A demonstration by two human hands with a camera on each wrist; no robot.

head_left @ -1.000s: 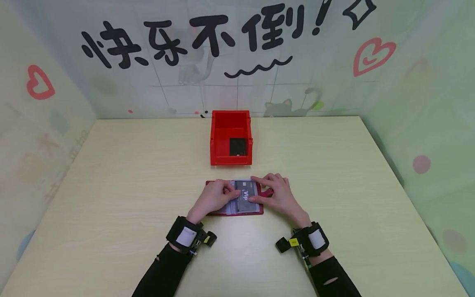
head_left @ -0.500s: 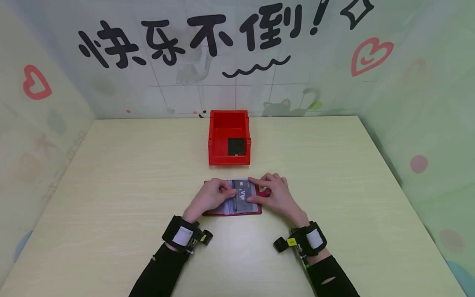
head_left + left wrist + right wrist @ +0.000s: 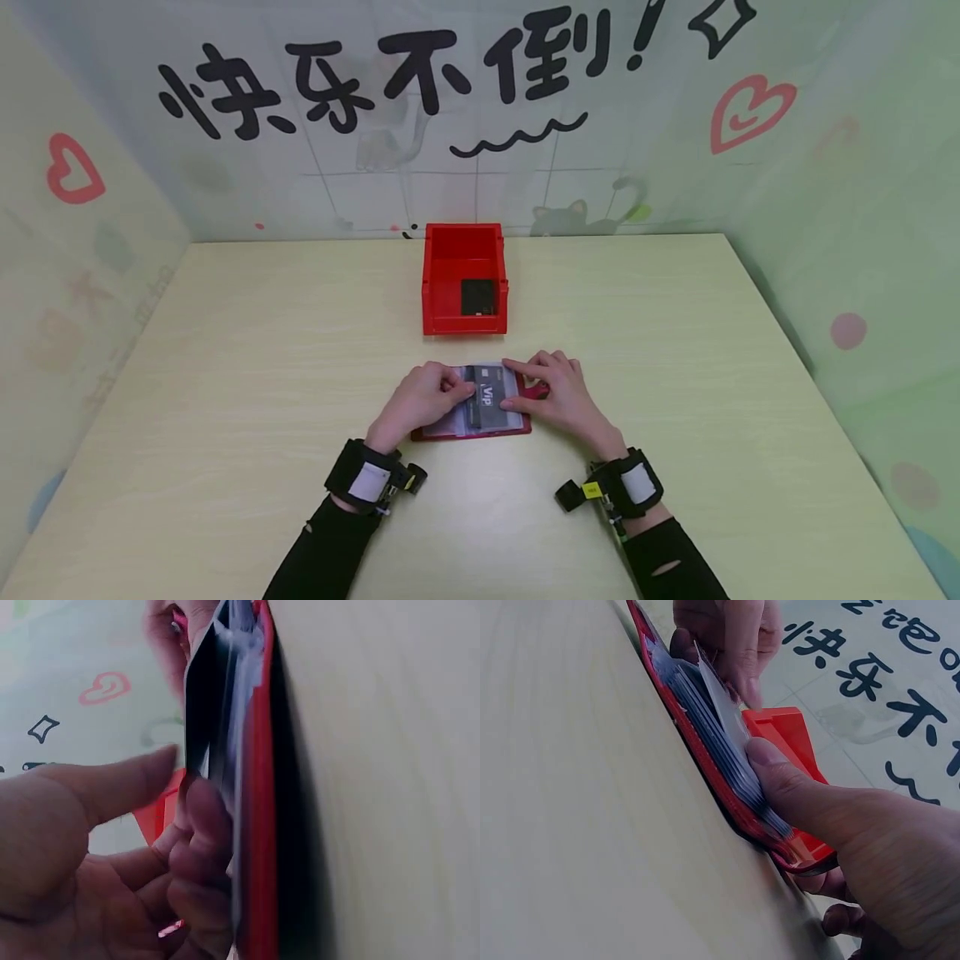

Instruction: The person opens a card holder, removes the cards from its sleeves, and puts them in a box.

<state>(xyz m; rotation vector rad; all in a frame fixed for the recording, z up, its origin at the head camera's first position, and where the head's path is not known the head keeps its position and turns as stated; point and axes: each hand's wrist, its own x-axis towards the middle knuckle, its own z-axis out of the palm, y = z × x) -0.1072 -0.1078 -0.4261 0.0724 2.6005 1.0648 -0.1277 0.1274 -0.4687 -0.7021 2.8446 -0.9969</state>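
Note:
A dark grey card printed "VIP" (image 3: 486, 398) lies over the clear sleeves of an open red card holder (image 3: 527, 427) on the table. My left hand (image 3: 418, 402) pinches the card's left edge between thumb and fingers; in the left wrist view its index finger (image 3: 206, 814) sits behind that edge. The card's edge stands raised from the stacked sleeves (image 3: 712, 742) in the right wrist view. My right hand (image 3: 561, 396) grips the holder's right side, its thumb (image 3: 769, 754) pressing on the card and other fingers under the cover. A red strap (image 3: 537, 389) shows beneath this hand.
Behind the holder stands a red plastic bin (image 3: 465, 325) with a dark square thing (image 3: 477, 297) inside. The pale wooden table (image 3: 285, 333) is bounded by printed walls at the back and both sides.
My left hand and the card have shifted slightly left. The right hand keeps its grip on the holder. The bin stays where it was.

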